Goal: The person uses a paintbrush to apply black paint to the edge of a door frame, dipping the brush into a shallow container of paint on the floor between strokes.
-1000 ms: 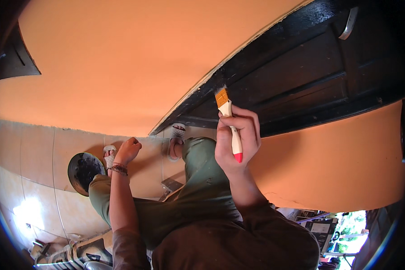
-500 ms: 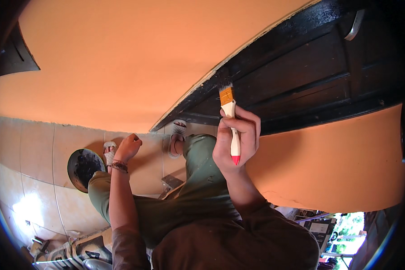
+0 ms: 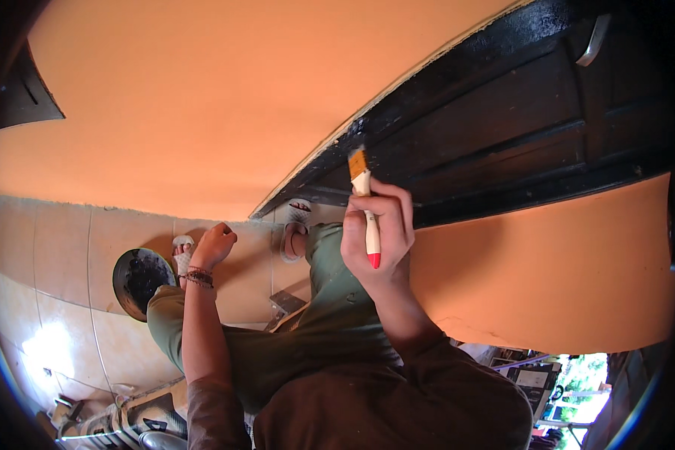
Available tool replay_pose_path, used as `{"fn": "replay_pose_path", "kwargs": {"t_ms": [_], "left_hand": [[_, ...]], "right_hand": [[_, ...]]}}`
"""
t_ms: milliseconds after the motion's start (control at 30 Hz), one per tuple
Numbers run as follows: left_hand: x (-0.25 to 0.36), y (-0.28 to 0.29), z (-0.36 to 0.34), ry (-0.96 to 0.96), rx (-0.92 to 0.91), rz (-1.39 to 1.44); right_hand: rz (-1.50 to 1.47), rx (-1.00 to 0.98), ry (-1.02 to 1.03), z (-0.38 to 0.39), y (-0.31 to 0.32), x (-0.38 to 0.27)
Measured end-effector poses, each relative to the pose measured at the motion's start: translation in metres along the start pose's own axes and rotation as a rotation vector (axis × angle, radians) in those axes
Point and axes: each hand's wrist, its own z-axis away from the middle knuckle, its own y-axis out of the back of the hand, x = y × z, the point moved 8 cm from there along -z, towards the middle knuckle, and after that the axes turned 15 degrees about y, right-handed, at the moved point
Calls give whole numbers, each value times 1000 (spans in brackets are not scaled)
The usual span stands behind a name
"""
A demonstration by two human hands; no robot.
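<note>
A paintbrush [image 3: 361, 180] with a white, red-tipped handle and an orange ferrule is gripped in my right hand [image 3: 382, 232]. Its bristles meet the dark door [image 3: 495, 127] near the frame edge beside the orange wall. Part of the dark surface around the bristles looks glossy. My left hand [image 3: 216, 244] is loosely curled above my knee, with bracelets on its wrist; I see nothing held in it. Left of that hand, a round container [image 3: 144, 283] with black paint-like stuff inside sits on the floor.
An orange wall [image 3: 202, 97] borders the door on both sides. A metal handle [image 3: 593, 40] sticks out from the door at the upper right. Pale tiles [image 3: 60, 247] cover the floor. A low wooden stool-like thing [image 3: 286, 306] shows between my legs. Clutter [image 3: 154, 420] lies at the lower left.
My right hand has shifted left and slightly down with the paintbrush, whose bristles now meet the door farther left. My left hand has stayed where it was.
</note>
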Motion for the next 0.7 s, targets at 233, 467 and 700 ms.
{"fn": "replay_pose_path", "kwargs": {"t_ms": [233, 467, 700], "left_hand": [[-2, 0, -3, -13, 15, -2], [0, 1, 0, -4, 0, 28], [0, 1, 0, -7, 14, 14]], "right_hand": [[3, 52, 28, -4, 11, -3], [-52, -11, -42, 8, -1, 2], [-14, 18, 24, 11, -8, 3]]}}
